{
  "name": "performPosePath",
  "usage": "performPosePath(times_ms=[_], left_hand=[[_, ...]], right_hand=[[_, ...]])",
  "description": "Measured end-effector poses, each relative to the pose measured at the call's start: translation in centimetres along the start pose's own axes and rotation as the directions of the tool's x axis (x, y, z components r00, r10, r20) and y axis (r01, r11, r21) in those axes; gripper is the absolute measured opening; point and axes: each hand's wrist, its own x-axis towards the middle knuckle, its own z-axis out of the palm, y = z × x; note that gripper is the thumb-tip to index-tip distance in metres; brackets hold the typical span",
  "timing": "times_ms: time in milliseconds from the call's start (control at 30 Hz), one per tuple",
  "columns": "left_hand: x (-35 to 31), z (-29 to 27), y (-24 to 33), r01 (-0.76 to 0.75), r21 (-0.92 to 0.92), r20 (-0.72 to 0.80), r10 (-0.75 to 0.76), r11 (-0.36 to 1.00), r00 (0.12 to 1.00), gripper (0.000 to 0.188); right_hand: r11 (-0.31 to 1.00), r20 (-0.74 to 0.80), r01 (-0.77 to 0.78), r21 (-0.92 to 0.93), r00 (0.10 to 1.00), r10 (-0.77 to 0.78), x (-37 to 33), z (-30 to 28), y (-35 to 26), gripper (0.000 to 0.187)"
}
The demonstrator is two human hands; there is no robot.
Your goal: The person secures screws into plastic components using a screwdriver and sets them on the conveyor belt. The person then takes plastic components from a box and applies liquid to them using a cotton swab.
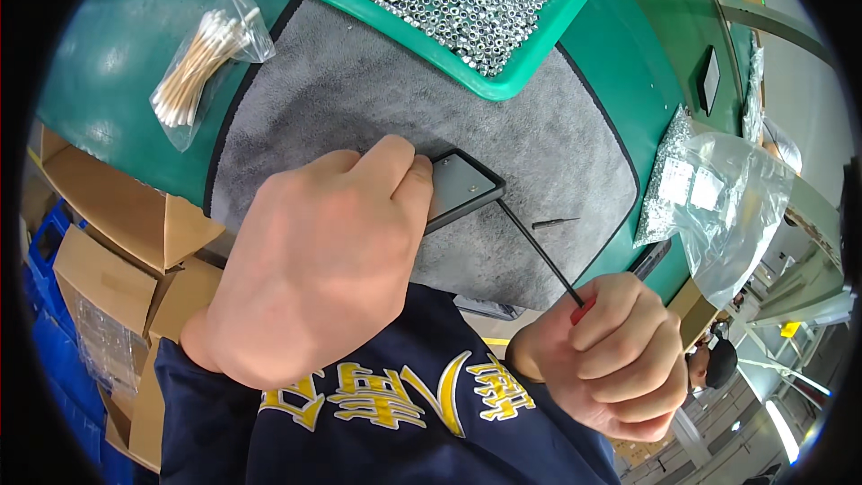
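Plainly, the left hand (319, 260) pinches a black-framed plate (465, 183) that juts out to its right, the left end hidden from me. The right hand (624, 359) curls around a red-handled tool (543, 256), covering most of the handle; whether the tip touches the frame's corner, I can't tell.

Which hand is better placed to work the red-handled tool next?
Likely the right hand: it grips the tool, whose tip is at a corner of the black-edged plate; the left hand holds that plate.
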Motion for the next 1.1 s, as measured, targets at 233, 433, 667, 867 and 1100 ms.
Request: performPosePath(times_ms=[233, 433, 667, 867, 1100], left_hand=[[0.1, -0.3, 0.1, 0.008, 0.046, 0.031, -0.01, 0.999, 0.999, 0.035], [-0.3, 0.2, 0.3, 0.046, 0.039, 0.051, -0.048, 0.998, 0.998, 0.032], [-0.4, 0.3, 0.5, -0.021, 0.06, -0.01, 0.021, 0.998, 1.0, 0.032], [-0.5, 1.1, 0.2, -0.084, 0.033, -0.114, 0.087, 0.996, 0.99, 0.011], [-0.6, 1.1, 0.4, -0.059, 0.059, -0.119, 0.066, 0.996, 0.991, 0.005]], right_hand=[[1.0, 0.191, 0.015, 0.028, 0.981, -0.02, -0.3, 0.8, 0.2, 0.042], [0.959, 0.141, 0.081, -0.272, 0.989, -0.043, -1.1, 3.0, 0.1, 0.037], [0.961, 0.189, -0.139, -0.239, 0.964, 0.186, 3.3, 3.7, 0.0, 0.037], [0.954, 0.034, -0.261, -0.147, 0.963, 0.268, 4.6, 2.4, 0.7, 0.035], [0.968, 0.009, -0.237, -0.08, 0.971, 0.239, 3.2, 0.0, 0.0, 0.034]])
